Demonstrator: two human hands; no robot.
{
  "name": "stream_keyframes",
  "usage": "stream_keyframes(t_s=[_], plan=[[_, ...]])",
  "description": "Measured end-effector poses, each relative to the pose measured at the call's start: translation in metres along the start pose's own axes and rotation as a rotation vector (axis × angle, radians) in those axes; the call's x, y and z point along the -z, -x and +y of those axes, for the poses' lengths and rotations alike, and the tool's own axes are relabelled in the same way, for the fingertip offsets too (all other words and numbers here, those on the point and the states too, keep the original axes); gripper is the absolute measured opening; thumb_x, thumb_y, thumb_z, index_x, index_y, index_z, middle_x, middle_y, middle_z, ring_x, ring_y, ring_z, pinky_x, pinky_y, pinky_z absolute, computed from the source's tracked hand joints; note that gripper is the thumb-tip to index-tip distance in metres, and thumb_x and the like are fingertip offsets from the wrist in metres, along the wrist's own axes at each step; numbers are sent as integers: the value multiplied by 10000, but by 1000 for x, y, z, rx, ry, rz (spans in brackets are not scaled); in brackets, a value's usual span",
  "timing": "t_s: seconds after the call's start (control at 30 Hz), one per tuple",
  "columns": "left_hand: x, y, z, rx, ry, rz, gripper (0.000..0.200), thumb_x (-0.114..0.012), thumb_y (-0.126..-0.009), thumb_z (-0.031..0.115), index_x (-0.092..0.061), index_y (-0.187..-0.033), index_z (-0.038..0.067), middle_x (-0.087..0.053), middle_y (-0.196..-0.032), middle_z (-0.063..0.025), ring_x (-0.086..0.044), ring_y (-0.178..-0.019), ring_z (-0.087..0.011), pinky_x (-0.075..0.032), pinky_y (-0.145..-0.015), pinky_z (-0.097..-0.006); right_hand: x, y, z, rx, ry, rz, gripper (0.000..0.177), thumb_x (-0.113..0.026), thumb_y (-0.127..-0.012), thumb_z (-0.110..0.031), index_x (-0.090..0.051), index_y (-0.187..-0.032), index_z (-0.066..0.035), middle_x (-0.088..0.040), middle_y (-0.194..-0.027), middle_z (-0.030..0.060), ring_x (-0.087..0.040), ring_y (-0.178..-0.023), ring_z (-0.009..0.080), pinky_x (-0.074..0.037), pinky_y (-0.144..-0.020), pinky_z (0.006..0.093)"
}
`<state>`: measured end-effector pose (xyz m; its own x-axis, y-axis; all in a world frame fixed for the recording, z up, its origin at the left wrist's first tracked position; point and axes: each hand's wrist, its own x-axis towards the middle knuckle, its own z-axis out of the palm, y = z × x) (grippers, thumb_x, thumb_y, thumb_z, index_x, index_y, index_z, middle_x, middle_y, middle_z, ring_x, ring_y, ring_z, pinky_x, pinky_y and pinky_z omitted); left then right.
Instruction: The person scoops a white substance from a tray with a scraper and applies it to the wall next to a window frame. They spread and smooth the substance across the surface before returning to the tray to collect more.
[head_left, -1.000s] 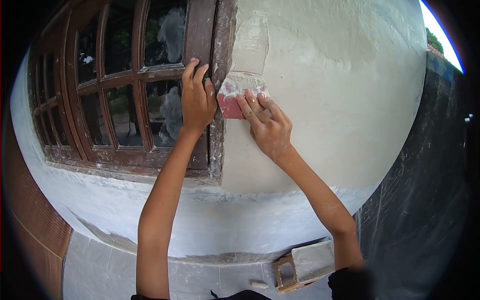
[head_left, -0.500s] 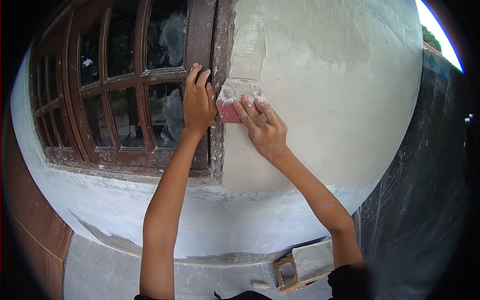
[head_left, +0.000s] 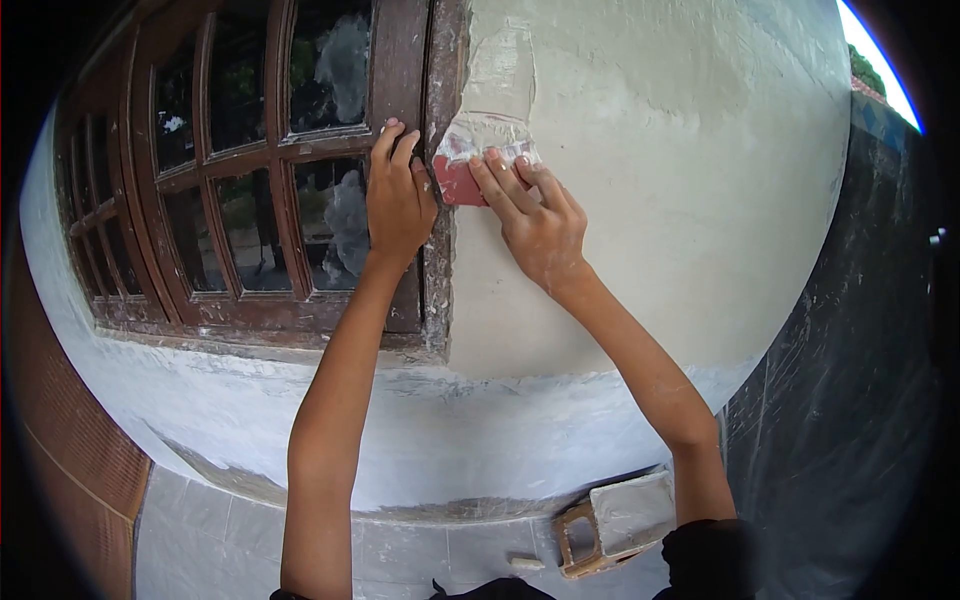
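Note:
My right hand (head_left: 535, 222) presses a red plastic scraper (head_left: 462, 170), smeared with pale filler, flat against the cream wall (head_left: 680, 180). The scraper sits right beside the brown window frame (head_left: 440, 90), at the lower end of a fresh strip of wet filler (head_left: 498, 70). My left hand (head_left: 398, 198) lies flat on the wooden window frame with its fingers together and pointing up, just left of the scraper. It holds nothing.
A multi-pane wooden window (head_left: 250, 170) fills the left. Below it runs a white plastered sill (head_left: 300, 400). On the tiled floor stands a small wooden hawk (head_left: 612, 520) loaded with filler. Clear plastic sheeting (head_left: 850, 400) hangs on the right.
The right hand has slid the scraper up the wall along the window frame. The left hand has stayed on the frame.

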<state>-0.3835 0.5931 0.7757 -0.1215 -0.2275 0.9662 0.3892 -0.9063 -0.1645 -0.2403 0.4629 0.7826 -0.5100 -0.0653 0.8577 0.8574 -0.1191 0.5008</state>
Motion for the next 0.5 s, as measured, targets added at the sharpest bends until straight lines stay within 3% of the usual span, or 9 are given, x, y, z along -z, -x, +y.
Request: stream_keyframes(t_s=[0.07, 0.2, 0.23, 0.37, 0.5], plan=[[2, -1, 0, 4, 1, -14, 393, -495, -918, -10, -452, -1309, -5, -464, -1351, -241, -475, -1273, -433, -393, -1063, -500, 14, 23, -14, 25, -59, -46, 559, -676, -695, 12, -711, -1205, -215, -718, -1159, -38, -657, -897, 166, -589, -752, 262], [-2, 0, -3, -16, -20, -1, 390, -497, -921, -8, -453, -1308, -6, -468, -1346, -243, -475, -1272, -435, -394, -1061, -501, 43, -1, -11, -73, -127, -15, 547, -675, -669, 16, -732, -1171, -194, -732, -1121, -27, -655, -831, 158, -592, -768, 257], [0, -1, -3, -3, -18, -17, 389, -497, -920, -8, -455, -1307, -9, -469, -1344, -243, -475, -1272, -435, -393, -1062, -501, 38, -13, -4, -60, -114, 42, 452, -698, -754, -121, -699, -1202, -181, -715, -1124, -27, -664, -915, 177, -578, -812, 299], [-1, 0, -2, 28, -22, -21, 394, -500, -908, -17, -461, -1300, -20, -474, -1342, -241, -476, -1274, -433, -389, -1068, -497, 2, -38, 13, -7, -19, 50, 484, -689, -772, -131, -667, -1251, -192, -693, -1187, -19, -655, -940, 186, -578, -803, 299], [0, 0, -1, 6, 7, 5, 397, -496, -898, -31, -468, -1294, -26, -473, -1346, -242, -479, -1273, -432, -393, -1067, -495, 9, 17, -14, 36, 32, 2, 589, -683, -686, 3, -690, -1232, -219, -704, -1194, -41, -662, -925, 151, -577, -721, 264]])
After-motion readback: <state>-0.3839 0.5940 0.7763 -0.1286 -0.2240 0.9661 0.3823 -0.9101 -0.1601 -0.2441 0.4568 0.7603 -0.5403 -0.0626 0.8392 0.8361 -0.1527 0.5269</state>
